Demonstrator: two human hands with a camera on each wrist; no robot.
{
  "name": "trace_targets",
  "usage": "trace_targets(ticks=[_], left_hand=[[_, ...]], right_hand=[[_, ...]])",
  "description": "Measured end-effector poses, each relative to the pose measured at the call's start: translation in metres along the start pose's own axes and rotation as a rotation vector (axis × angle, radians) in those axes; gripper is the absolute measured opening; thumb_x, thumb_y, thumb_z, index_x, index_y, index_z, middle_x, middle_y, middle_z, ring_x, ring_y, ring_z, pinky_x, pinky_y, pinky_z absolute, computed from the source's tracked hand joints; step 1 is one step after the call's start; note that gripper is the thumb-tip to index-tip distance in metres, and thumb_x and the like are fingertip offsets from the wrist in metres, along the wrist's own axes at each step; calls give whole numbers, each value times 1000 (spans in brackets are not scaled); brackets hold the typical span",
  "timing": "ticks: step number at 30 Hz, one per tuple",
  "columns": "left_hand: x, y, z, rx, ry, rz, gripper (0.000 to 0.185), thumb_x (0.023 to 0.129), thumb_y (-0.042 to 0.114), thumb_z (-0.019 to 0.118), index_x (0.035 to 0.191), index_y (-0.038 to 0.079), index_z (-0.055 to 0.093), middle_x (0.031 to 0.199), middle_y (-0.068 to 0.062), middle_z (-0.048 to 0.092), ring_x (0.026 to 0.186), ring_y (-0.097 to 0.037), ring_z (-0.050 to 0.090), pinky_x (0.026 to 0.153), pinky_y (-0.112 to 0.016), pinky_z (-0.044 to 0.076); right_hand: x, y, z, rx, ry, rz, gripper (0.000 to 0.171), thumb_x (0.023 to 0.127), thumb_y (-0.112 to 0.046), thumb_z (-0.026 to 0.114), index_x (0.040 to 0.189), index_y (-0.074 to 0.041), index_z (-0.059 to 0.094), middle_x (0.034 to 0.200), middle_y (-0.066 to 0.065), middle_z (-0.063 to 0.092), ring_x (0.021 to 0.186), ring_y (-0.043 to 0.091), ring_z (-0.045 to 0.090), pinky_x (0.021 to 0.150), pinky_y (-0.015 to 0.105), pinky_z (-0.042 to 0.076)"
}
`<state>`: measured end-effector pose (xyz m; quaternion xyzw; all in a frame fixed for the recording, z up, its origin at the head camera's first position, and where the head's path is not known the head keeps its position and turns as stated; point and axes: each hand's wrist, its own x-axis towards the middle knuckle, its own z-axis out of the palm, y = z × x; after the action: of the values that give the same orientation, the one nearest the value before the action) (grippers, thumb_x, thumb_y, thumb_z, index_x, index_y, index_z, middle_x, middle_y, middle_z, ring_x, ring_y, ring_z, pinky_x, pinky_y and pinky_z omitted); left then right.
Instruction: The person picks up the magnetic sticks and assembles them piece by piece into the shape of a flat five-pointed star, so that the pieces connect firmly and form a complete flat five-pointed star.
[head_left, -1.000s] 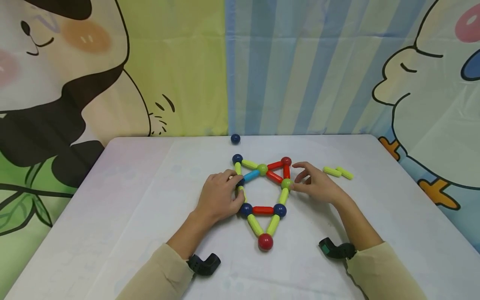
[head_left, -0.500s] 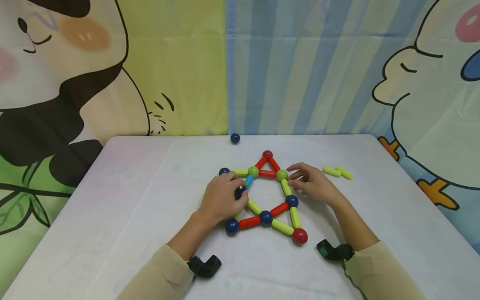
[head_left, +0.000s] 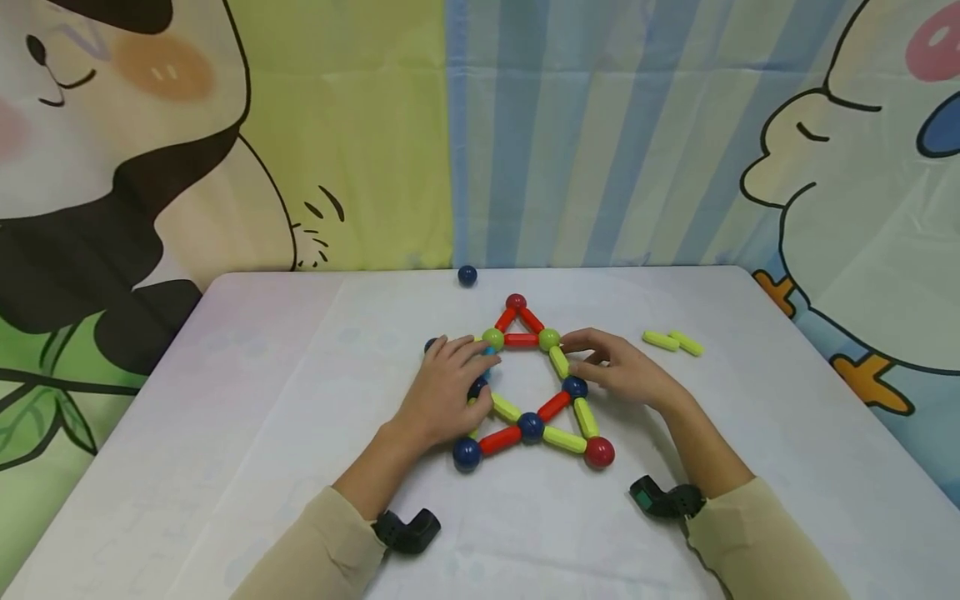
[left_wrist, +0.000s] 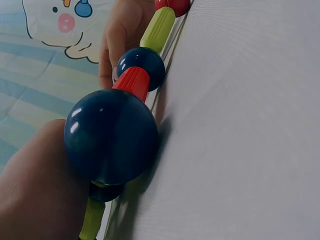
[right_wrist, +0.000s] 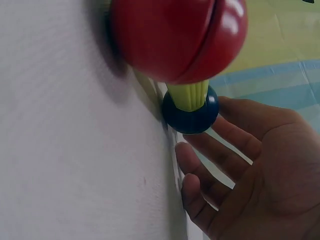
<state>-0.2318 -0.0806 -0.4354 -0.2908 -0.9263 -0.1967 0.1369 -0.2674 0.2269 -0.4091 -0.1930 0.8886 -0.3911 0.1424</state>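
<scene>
A flat figure of colored rods and balls lies on the white table [head_left: 300, 467]. My left hand [head_left: 442, 387] lies over its left side, relaxed fingers covering part of the light blue rod [head_left: 489, 358] and thumb beside a dark blue ball [head_left: 477, 387]. On the opposite side, my right hand [head_left: 626, 367] touches the figure, its fingers by the right green ball [head_left: 550, 339] and its thumb at the yellow-green rod [head_left: 559, 362]. A red triangle tops the figure under a red ball [head_left: 516, 302]. Below, a dark blue ball [head_left: 467, 454] and a larger red ball [head_left: 599, 452] mark the lower corners.
Two loose yellow-green rods [head_left: 660, 340] lie to the right of the right hand. A single dark blue ball [head_left: 467, 276] sits at the table's far edge. Behind hangs a cartoon-printed curtain [head_left: 570, 133]. Black wrist devices [head_left: 408, 532] are on both forearms.
The figure has turned and spread: the red triangle moved left and now points away, while the larger red ball swung right. The left fingers have reached forward; the right thumb has come to the rod.
</scene>
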Motion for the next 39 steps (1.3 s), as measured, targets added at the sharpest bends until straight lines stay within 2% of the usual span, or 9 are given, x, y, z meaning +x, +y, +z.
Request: trace_targets(ticks=[5, 9, 15, 19, 23, 26, 29, 34, 39], left_hand=[[0, 1, -1, 26, -27, -15, 39, 95, 27, 59, 130, 16, 72, 146, -8, 62, 139, -32, 54, 121, -64, 29], [0, 1, -1, 34, -37, -15, 39, 95, 28, 57, 129, 16, 72, 147, -8, 61, 137, -31, 54, 122, -63, 28], [-1, 0, 0, 24, -26, -17, 39, 95, 28, 58, 129, 16, 73, 146, -7, 62, 138, -29, 56, 122, -64, 28], [-2, 0, 1, 18, -21, -15, 39, 95, 28, 58, 128, 15, 73, 146, -7, 63, 139, -28, 56, 122, -64, 27], [-2, -1, 2, 18, -19, -13, 39, 95, 28, 59, 129, 15, 73, 146, -7, 63, 139, -27, 56, 122, -64, 26], [-1, -1, 3, 18, -20, -14, 38, 95, 28, 59, 129, 16, 73, 146, -7, 63, 139, -27, 56, 123, -64, 26], [-1, -1, 3, 24, -26, -18, 39, 95, 28, 58, 129, 16, 73, 146, -6, 63, 139, -26, 55, 123, -64, 26], [-1, -1, 3, 27, -26, -21, 39, 95, 29, 58, 129, 17, 73, 146, -6, 63, 139, -26, 56, 122, -64, 27], [-1, -2, 4, 33, -23, -21, 39, 95, 29, 57, 129, 17, 73, 146, -6, 63, 139, -25, 56, 122, -64, 27]], right_hand=[[0, -1, -2, 25, 89, 77, 45, 102, -24, 62, 145, -12, 54, 142, 16, 61, 107, 29, 65, 79, 32, 58], [-3, 2, -9, 15, 223, 137, 41, 104, -24, 60, 142, -9, 57, 136, 16, 63, 98, 30, 66, 74, 30, 58], [-11, 6, -24, -120, 457, 170, 37, 103, -22, 60, 136, -5, 61, 131, 20, 64, 99, 34, 66, 73, 32, 53], [-20, 14, -31, -227, 534, 199, 37, 101, -16, 60, 135, 0, 60, 132, 26, 60, 106, 42, 64, 81, 46, 54], [-25, 25, -36, -352, 533, 292, 39, 99, -12, 59, 135, 2, 61, 131, 30, 58, 109, 45, 59, 87, 57, 51], [-26, 32, -38, -431, 489, 352, 37, 97, -10, 59, 131, 2, 64, 129, 31, 61, 108, 46, 59, 86, 59, 51], [-26, 35, -39, -452, 457, 369, 34, 96, -9, 61, 128, 3, 66, 127, 31, 64, 109, 47, 60, 88, 60, 52], [-22, 30, -35, -402, 439, 348, 33, 98, -16, 64, 126, 1, 68, 122, 26, 66, 111, 44, 58, 95, 60, 49], [-16, 25, -29, -361, 412, 229, 31, 99, -16, 64, 126, -2, 70, 119, 25, 67, 105, 39, 59, 88, 53, 51]])
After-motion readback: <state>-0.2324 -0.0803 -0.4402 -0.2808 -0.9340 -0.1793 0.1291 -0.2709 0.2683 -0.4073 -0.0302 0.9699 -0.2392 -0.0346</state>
